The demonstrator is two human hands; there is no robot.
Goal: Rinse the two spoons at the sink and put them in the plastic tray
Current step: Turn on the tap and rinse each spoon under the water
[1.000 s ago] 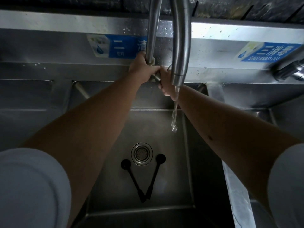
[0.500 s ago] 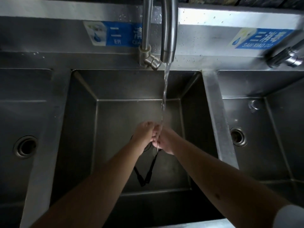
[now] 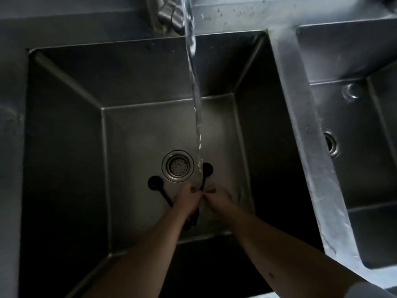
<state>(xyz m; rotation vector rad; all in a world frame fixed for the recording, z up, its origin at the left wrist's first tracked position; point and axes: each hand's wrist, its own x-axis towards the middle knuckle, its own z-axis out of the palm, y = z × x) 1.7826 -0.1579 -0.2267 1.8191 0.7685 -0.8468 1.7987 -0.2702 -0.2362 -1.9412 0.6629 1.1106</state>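
Two black spoons lie in a V on the floor of the middle sink basin [image 3: 64,147]. The left spoon's bowl [image 3: 155,183] sits left of the drain, and the right spoon's bowl [image 3: 207,168] sits right of it. My left hand [image 3: 187,200] and my right hand [image 3: 219,200] are down at the handles with fingers curled and fingertips close together. The right spoon's handle runs between them. The hands hide the lower handles, so I cannot tell whether either one grips. Running water [image 3: 196,104] falls beside the right spoon's bowl.
The faucet base [image 3: 165,11] stands at the top edge. A round strainer drain [image 3: 177,166] sits in the basin floor. A steel divider [image 3: 305,125] separates a second basin [image 3: 354,147] on the right, which has its own drain [image 3: 332,144].
My hands left the faucet, the water stream grew, and both hands dropped to the spoon handles on the basin floor. The view tilted downward. The spoons kept their V layout.
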